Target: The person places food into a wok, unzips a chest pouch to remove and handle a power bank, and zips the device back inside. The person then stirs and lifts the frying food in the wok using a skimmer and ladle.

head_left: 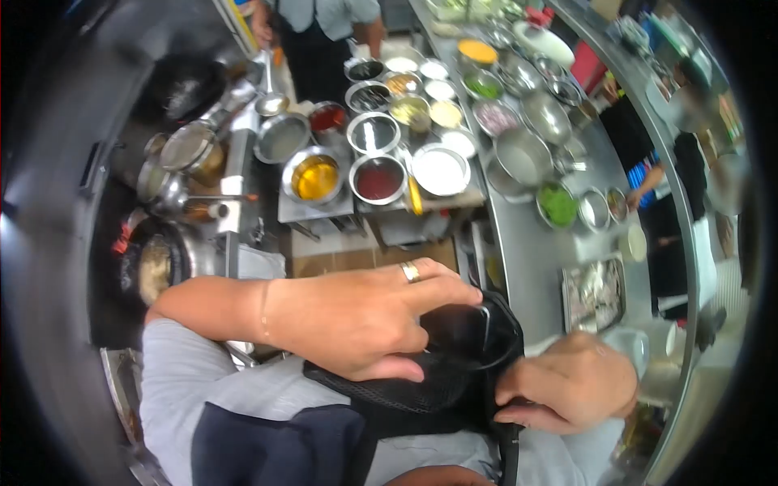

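My left hand (348, 320), with a ring on one finger, reaches across the front of my body. Its thumb and fingers are apart over a glossy black item (458, 332) with black mesh beside it, one fingertip at its upper rim. My right hand (567, 381) is closed around a black strap (506, 454) at the right side of that item. The part of the strap inside the fingers is hidden.
Bowls of red liquid (378, 179), yellow oil (314, 177) and white powder (440, 169) stand on a small table ahead. A wok (154, 263) is at left. Greens (557, 204) and a tray (594, 293) sit on the right counter. A person (320, 49) stands ahead.
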The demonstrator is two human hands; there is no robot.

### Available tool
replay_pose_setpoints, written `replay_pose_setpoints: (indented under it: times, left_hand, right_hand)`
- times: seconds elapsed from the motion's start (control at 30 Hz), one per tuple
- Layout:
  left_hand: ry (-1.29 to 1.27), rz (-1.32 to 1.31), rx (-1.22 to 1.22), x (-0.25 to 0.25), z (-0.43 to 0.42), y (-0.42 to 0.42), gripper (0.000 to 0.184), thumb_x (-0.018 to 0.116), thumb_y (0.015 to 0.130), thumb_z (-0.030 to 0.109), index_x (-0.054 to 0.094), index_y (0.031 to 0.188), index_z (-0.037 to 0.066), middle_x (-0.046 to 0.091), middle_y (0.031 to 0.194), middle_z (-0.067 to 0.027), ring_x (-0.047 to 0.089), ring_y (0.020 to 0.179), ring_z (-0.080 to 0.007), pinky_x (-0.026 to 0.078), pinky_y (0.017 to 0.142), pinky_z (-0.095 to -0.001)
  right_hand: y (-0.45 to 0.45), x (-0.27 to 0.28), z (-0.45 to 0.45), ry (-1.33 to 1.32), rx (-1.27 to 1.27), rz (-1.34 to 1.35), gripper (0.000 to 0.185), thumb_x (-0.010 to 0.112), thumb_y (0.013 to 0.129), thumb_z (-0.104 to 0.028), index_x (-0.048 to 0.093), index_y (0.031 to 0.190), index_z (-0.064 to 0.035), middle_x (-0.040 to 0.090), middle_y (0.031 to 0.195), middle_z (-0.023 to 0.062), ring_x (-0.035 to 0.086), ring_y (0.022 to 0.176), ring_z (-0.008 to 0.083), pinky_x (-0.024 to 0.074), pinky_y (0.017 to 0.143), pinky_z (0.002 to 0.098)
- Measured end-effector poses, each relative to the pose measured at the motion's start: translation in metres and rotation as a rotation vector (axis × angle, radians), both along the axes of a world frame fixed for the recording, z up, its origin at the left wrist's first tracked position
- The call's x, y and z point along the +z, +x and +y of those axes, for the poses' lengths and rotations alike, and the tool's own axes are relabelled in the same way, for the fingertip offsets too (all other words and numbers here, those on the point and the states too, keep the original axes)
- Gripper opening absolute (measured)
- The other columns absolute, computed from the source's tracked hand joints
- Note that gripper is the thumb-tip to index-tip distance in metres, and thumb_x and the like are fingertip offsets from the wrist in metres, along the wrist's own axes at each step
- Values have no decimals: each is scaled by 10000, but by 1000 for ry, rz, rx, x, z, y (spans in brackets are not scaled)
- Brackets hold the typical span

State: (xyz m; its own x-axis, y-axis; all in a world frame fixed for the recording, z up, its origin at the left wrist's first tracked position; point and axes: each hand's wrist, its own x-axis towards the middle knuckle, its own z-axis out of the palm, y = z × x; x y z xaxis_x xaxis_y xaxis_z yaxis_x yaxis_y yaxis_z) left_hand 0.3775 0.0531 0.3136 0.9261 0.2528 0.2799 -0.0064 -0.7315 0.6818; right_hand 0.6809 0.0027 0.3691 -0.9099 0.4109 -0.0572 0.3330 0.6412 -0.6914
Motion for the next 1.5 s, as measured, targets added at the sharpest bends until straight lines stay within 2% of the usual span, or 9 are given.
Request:
replay_pose_setpoints:
  times: [0.3,0.37,0.47,0.7,0.87,0.97,1.1,1.33,1.5]
  left_hand:
    - [-567,-496,-162,-52,10,-16,159,937,747,175,786,728,128,497,1459,-235,390,1448,-448,323,1192,-583]
    - [-636,-501,-173,-55,8,-18,164,924,752,134,764,719,122,511,1438,-235,389,1455,-447,332,1192,-578]
    - [-683,-470,-115,-55,4,-16,173,919,749,84,747,772,79,528,1372,-224,478,1393,-386,277,1231,-581]
    - [-739,-384,53,-29,1,19,420,742,978,360,668,1184,1,612,1242,-171,597,1169,-278,416,1080,-393]
    - [-737,33,130,-5,3,41,271,752,973,273,799,1023,11,745,1070,-101,646,1052,-203,501,881,-331]
    - [-815,-156,169,-12,-4,45,183,709,981,135,804,904,-2,754,1002,-108,667,968,-180,525,893,-332]
    - [-627,-220,196,-16,-1,36,141,689,967,19,793,888,-32,747,940,-111,647,903,-173,558,923,-354]
    - [-239,-180,383,-6,-3,18,166,645,975,2,797,923,-39,715,911,-103,646,908,-180,558,843,-335]
    - [-451,-228,457,-9,-11,1,201,620,981,-12,775,869,-73,674,975,-138,667,887,-185,552,812,-310]
  right_hand:
    - [14,-61,-15,-437,-110,698,94,749,938,-40,671,933,-92,757,966,158,696,616,213,587,581,276]
    - [2,-71,-31,-482,-501,1242,138,733,947,-7,614,978,-69,678,928,171,701,677,204,596,591,290]
    - [4,-67,-27,-268,-566,1146,148,700,964,14,577,1030,-38,609,935,145,707,748,219,598,577,314]
    - [-27,-53,19,152,-636,917,194,685,921,76,659,1096,-4,651,998,144,686,773,176,569,667,300]
    - [-52,-40,42,362,-468,630,221,730,822,129,703,998,-3,741,946,105,662,817,218,516,713,323]
    - [-31,-46,29,615,-584,617,182,731,844,64,724,1007,-15,755,1001,112,646,797,210,500,697,310]
    - [-12,-45,11,426,34,571,188,705,734,-175,752,866,-49,759,1109,101,615,748,175,476,649,284]
    - [-4,-37,8,598,50,777,28,687,751,-68,690,723,-66,724,846,82,624,662,176,514,557,266]
    - [-5,-27,7,566,153,742,58,656,766,-34,675,711,-39,712,798,90,674,674,204,596,639,278]
